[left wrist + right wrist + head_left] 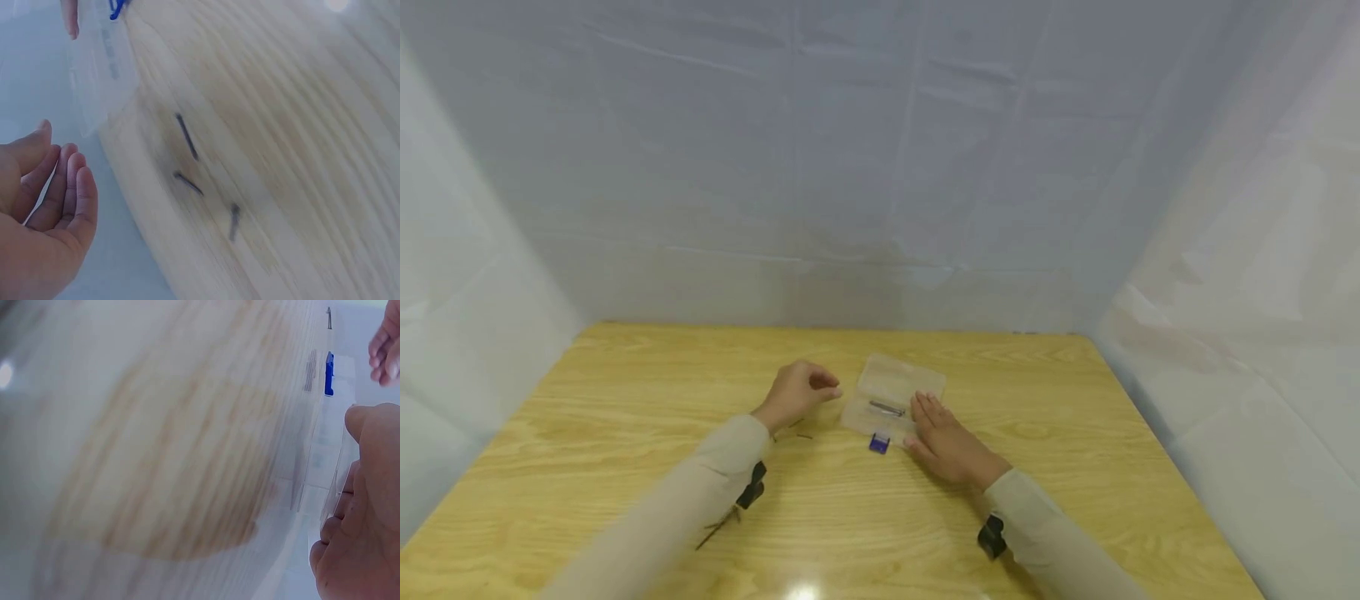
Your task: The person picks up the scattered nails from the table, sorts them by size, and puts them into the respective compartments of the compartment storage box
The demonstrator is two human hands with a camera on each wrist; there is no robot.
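Lowest in the head view, left of centre, a thin dark sliver (718, 530) lies against the left sleeve (655, 508), too blurred to name; if that forearm drags, it could be swept along the wooden table (865, 533).

Further up, at lower centre, a blue clasp (879, 443) juts from the near edge of the clear box (895, 379). A snag there could jerk the box round.

Right of it, the right hand (951, 442) rests on the box's right side, fingers straight and close together, thumb apart, pinching nothing. Uneven pressure at that one edge could tip or slide the box, and the slim metal pieces (887, 408) inside might spill.

Left of the box, just beneath the left cuff, small dark nail-like pieces (187, 135) lie scattered; the left wrist view shows three. Being thin, they could roll, or be missed under the wrist.

Slightly higher, the left hand (796, 393) hovers just beside the box, fingers loosely bent, with nothing visible between them; a careless reach could knock the raised lid.
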